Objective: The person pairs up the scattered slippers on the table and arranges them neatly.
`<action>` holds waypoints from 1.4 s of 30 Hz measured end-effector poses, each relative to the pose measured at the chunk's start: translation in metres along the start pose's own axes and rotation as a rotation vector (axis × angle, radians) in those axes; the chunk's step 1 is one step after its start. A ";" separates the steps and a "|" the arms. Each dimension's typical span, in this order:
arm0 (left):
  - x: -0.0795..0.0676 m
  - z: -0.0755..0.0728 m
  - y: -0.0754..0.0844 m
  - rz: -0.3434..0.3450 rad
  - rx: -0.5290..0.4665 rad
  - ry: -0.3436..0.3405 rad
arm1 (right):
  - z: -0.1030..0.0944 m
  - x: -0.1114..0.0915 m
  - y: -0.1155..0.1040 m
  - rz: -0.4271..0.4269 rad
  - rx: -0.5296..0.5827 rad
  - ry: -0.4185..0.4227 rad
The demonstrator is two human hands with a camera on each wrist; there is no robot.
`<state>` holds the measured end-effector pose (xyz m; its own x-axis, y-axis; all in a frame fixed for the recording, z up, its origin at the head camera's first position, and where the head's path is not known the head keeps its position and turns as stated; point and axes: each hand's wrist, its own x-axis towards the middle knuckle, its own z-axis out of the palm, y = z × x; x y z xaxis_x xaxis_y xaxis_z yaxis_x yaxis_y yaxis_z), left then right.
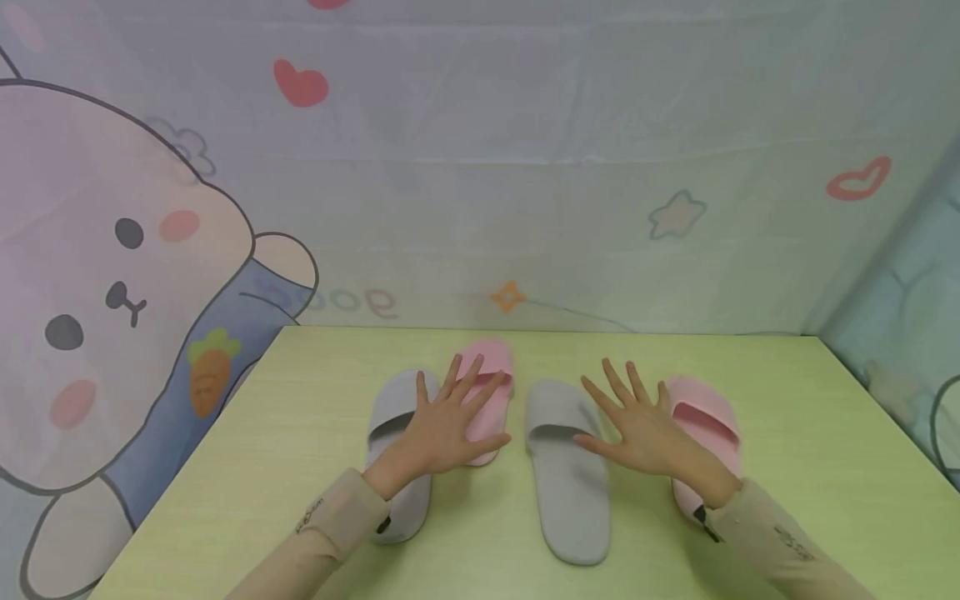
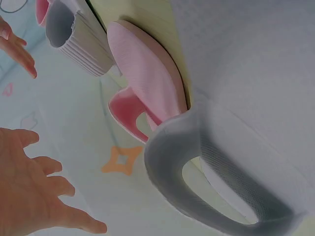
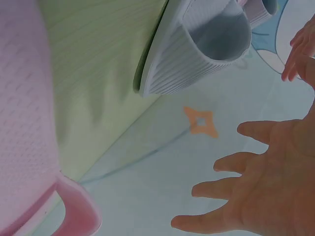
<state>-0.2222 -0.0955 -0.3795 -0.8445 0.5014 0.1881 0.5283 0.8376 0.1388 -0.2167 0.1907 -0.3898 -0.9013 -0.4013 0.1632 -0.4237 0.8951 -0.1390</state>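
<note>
My left hand (image 1: 442,429) hovers with spread fingers over a grey slipper (image 1: 405,508) and a pink slipper (image 1: 491,412) on the left. In the left wrist view the same grey slipper (image 2: 256,98) looms close, the pink slipper (image 2: 147,73) behind it. My right hand (image 1: 645,429), fingers also fanned out, is between a second grey slipper (image 1: 573,500) and a second pink slipper (image 1: 705,412) on the right, partly over both. Both palms are bare in the wrist views. The forearms partly cover the outer slippers.
All the slippers lie on a pale yellow-green table (image 1: 817,467), toes toward the back. A patterned cloth (image 1: 465,183) hangs behind the table's far edge. At the right a thin dark cable-like loop (image 1: 935,425) shows beside the table.
</note>
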 end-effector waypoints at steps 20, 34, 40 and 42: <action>0.016 -0.011 -0.011 0.062 -0.031 -0.034 | -0.005 -0.009 0.023 0.013 -0.018 0.038; 0.034 -0.018 -0.015 0.088 -0.094 -0.035 | -0.020 -0.016 0.042 0.058 -0.004 0.011; 0.043 -0.018 -0.017 0.085 -0.120 -0.050 | -0.024 -0.020 0.049 0.046 -0.031 0.038; 0.046 -0.018 -0.018 0.083 -0.121 -0.049 | -0.025 -0.022 0.052 0.041 -0.034 0.046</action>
<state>-0.2692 -0.0915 -0.3563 -0.7991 0.5804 0.1565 0.6008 0.7621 0.2412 -0.2170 0.2506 -0.3759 -0.9124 -0.3556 0.2028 -0.3826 0.9169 -0.1136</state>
